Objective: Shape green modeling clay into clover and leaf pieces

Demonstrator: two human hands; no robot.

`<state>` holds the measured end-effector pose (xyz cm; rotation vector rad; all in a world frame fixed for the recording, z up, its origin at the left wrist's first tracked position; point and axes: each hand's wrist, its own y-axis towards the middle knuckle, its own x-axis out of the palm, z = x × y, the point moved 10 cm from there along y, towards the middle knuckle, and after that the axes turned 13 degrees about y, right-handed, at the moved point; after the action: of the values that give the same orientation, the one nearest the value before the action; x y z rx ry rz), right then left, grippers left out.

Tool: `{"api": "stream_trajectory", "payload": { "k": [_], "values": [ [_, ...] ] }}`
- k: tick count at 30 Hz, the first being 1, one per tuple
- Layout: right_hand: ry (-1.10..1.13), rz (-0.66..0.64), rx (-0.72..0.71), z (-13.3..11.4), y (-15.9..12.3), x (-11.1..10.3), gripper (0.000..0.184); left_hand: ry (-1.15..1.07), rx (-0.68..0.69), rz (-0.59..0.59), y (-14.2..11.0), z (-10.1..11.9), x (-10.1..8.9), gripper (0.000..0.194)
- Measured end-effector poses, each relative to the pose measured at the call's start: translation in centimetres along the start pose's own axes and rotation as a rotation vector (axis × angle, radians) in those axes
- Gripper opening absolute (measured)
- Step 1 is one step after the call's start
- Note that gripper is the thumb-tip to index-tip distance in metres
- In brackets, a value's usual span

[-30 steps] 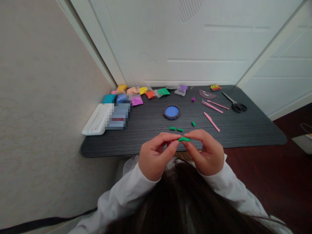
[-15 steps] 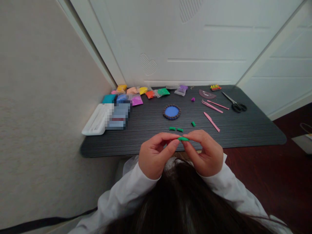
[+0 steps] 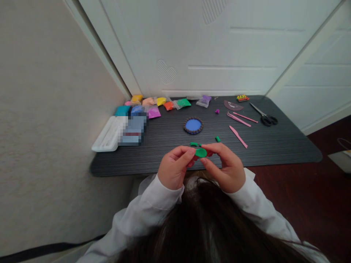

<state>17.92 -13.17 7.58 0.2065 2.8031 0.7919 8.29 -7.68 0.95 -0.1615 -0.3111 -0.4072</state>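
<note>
A flattened oval piece of green modelling clay (image 3: 201,152) is held over the table's front edge. My left hand (image 3: 175,166) pinches its left end between thumb and fingers. My right hand (image 3: 226,166) has its thumb and forefinger at the right rim of the same piece. Just beyond my fingers lie a short green clay roll (image 3: 193,144) and a second one mostly hidden by my right forefinger. Another green clay stub (image 3: 217,139) rests farther right. Behind them sits a blue clay disc (image 3: 193,125) ringed with small brown balls.
Bags of coloured clay (image 3: 183,103) line the table's back. A white case (image 3: 109,133) stands at the left. On the right lie a pink clay knife (image 3: 238,137), pink tweezers (image 3: 238,119), a half-round ruler (image 3: 233,105) and black scissors (image 3: 265,118). A purple clay bit (image 3: 217,111) is nearby.
The green clay piece has turned from edge-on to show its flat oval face. Both hands have shifted slightly up and left, and my right forefinger now covers part of one roll.
</note>
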Motion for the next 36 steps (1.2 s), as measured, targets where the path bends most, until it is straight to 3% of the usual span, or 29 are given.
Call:
{"api": "stream_trajectory", "payload": {
  "k": [7,14,19,22,27,31,36],
  "values": [
    [0.118,0.005,0.080,0.8,-0.1,-0.2,0.027,0.189,0.191,-0.046,-0.7,2.2,0.0,0.017],
    [0.165,-0.012,0.085,0.6,-0.3,-0.1,0.030,0.397,0.252,-0.038,-1.5,3.5,0.0,0.019],
    [0.197,0.001,-0.021,-1.5,-0.5,-0.7,0.041,0.661,0.471,-0.016,-3.3,7.1,0.8,0.021],
    [0.137,-0.033,-0.151,-3.9,-0.5,-1.1,0.043,0.721,0.545,-0.072,-4.3,8.6,1.6,0.023],
    [-0.039,-0.142,-0.262,-6.7,-0.3,-0.6,0.036,0.743,0.591,-0.160,-5.1,9.2,2.5,0.027],
    [-0.061,-0.181,-0.235,-6.8,-0.1,-0.2,0.023,0.747,0.565,-0.195,-5.0,8.8,2.7,0.027],
    [-0.082,-0.186,-0.231,-6.8,-0.1,0.1,0.023,0.734,0.525,-0.196,-5.0,8.5,2.6,0.025]
  ]
}}
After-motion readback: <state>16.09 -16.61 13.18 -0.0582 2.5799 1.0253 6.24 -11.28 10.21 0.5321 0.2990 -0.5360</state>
